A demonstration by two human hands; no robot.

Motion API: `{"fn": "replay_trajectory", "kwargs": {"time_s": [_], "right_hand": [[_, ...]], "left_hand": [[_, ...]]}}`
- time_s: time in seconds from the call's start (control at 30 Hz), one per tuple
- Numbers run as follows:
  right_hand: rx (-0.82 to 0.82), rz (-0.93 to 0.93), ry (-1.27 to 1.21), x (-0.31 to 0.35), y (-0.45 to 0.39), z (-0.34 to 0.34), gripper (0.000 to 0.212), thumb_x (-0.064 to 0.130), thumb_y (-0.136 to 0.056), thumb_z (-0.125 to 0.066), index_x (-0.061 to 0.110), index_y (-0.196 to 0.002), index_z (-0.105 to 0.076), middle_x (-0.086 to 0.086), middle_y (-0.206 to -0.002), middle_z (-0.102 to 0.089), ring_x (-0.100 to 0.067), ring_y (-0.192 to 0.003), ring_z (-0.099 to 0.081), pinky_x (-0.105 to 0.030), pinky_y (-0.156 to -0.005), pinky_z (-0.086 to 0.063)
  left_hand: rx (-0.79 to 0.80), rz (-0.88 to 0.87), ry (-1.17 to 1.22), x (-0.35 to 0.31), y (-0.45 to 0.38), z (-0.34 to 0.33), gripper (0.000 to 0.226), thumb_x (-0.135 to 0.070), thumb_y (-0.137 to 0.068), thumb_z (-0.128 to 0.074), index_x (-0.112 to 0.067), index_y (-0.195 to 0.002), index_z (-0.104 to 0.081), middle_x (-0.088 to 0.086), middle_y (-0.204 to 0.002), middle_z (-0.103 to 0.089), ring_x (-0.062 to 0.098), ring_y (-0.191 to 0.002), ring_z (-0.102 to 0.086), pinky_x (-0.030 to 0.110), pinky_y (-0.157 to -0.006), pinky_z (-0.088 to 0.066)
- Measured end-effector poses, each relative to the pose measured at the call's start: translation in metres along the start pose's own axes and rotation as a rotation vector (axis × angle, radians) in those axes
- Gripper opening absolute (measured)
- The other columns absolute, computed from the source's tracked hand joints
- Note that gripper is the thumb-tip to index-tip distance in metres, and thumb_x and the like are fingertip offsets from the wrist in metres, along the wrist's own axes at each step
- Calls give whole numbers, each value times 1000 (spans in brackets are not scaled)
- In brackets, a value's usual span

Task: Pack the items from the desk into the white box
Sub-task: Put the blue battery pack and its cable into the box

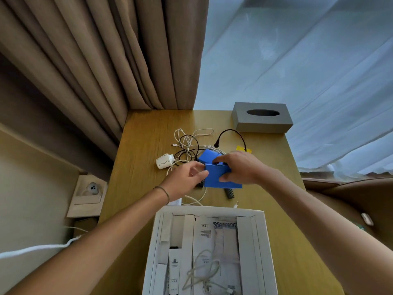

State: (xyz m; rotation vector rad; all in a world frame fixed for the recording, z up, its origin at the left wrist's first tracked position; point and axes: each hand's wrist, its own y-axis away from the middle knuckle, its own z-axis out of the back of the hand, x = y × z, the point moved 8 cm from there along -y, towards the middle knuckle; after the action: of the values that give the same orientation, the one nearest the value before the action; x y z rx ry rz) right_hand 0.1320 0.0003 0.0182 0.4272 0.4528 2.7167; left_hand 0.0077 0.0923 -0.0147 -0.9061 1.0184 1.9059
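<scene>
A blue box with its lid flap raised is held above the middle of the wooden desk. My right hand grips its right side, thumb at the front face and fingers over the top edge. My left hand pinches its left corner. The open white box sits at the desk's near edge, holding a white tube, papers and a coiled white cable. On the desk lie a white charger, tangled black and white cables and a black comb.
A grey tissue box stands at the desk's far right corner. A yellow tag lies behind my right hand. Brown curtains hang behind the desk, a sheer curtain to the right. A wall socket is at the left.
</scene>
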Motion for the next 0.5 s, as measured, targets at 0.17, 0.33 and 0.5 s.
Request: {"fn": "replay_trajectory", "kwargs": {"time_s": [0.17,0.33,0.5], "right_hand": [[23,51,-176,12,25,30,54,32,-85,-73,27,-137,-61,2,-105,-68,-16,-84,-62,-25,-72,-47],[-293,81,-161,11,58,55,50,39,-84,-76,29,-132,-65,0,-149,-50,-23,-144,-33,-43,-117,-31],[-516,-392,-819,-34,107,27,46,48,-99,-56,26,-139,-57,-2,-141,-60,-20,-136,-51,-38,-106,-46]], "left_hand": [[11,12,409,-29,5,-11,14,-27,-94,-66,-28,-108,-62,-6,-80,-75,10,-79,-73,27,-62,-60],[-75,-59,493,-46,23,-3,18,-19,-97,-61,-21,-114,-67,6,-85,-72,24,-77,-70,35,-59,-59],[-108,-68,454,-56,41,8,27,-18,-98,-59,-11,-124,-64,26,-109,-65,36,-89,-70,47,-70,-62]]}}
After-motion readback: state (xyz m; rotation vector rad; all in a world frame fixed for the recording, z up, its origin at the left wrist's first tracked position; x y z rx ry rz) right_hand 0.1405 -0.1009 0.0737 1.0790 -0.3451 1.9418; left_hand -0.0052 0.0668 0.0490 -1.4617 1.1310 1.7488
